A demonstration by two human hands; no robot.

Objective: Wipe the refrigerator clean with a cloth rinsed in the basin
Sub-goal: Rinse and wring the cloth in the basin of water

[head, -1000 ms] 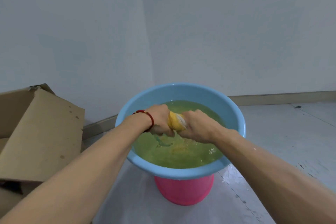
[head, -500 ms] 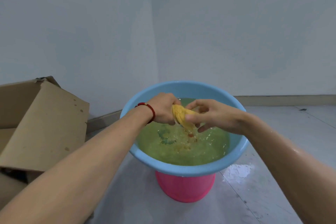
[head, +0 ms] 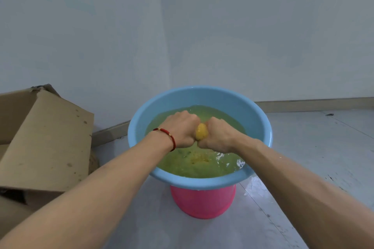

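A light blue basin point(head: 261, 119) holds greenish-yellow water and sits on a pink stool point(head: 202, 202). Just above the water, my left hand point(head: 181, 129), with a red string bracelet at the wrist, and my right hand point(head: 217, 135) both grip a bunched yellow cloth point(head: 201, 132). The two fists are pressed close together, and only a small lump of the cloth shows between them. Ripples and drips disturb the water beneath my hands. The refrigerator is not in view.
A tilted brown cardboard box point(head: 44, 139) stands on the left, close to the basin. Pale walls meet in a corner behind the basin. The grey floor point(head: 315, 147) to the right shows wet patches near the stool.
My right hand had loosened to a fingertip pinch on the cloth half a second ago; it now grips the cloth in a fist again, tight against the left fist. The cloth is bunched smaller.
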